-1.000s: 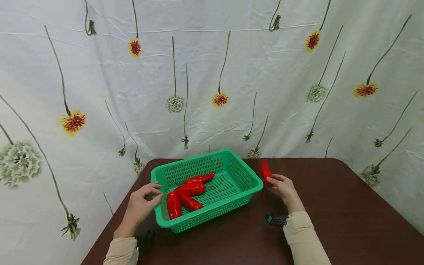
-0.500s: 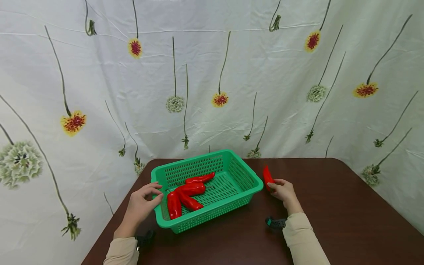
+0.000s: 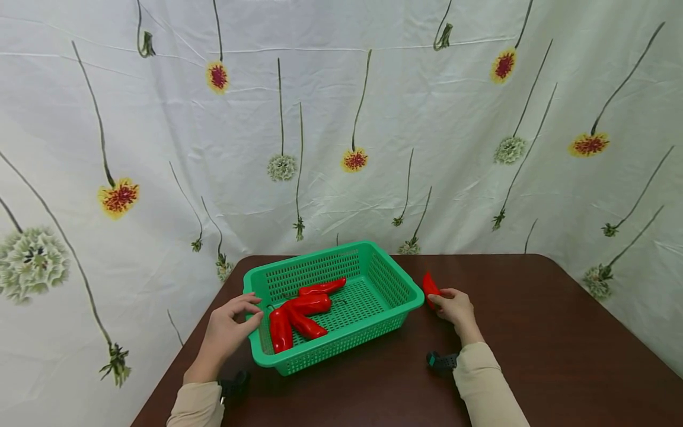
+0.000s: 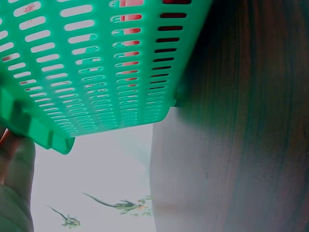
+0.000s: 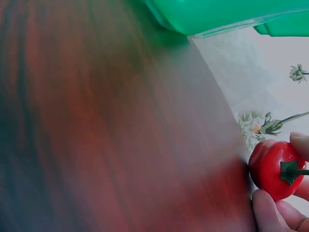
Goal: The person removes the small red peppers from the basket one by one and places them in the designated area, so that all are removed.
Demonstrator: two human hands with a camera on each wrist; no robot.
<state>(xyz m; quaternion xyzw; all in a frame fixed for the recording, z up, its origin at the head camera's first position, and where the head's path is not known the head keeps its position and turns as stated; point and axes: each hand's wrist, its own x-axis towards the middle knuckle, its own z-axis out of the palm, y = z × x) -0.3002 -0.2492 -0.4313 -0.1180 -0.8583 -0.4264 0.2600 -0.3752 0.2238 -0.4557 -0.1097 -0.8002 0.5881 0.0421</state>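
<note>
My right hand (image 3: 456,309) pinches a red pepper (image 3: 430,286) by its stem end, just outside the green basket's right corner. The right wrist view shows the pepper's (image 5: 273,169) green stem end between thumb and fingers, low by the table surface; contact is unclear. At the left end of the green plastic basket (image 3: 341,346), my left hand (image 3: 226,332) holds the rim, thumb and fingers curved about it. Several red peppers (image 3: 304,326) lie in the basket's left part. From the left wrist, the basket's slotted wall (image 4: 104,63) hides most of the peppers.
A dark brown table (image 3: 533,332) carries the basket and extends to the right. Behind it hangs a white cloth (image 3: 405,107) printed with flowers. Dark straps (image 3: 444,359) are worn at both wrists.
My right hand has lowered the red pepper toward the table, and the pepper's tip has dropped. The left hand, the basket and the peppers inside stay where they were.
</note>
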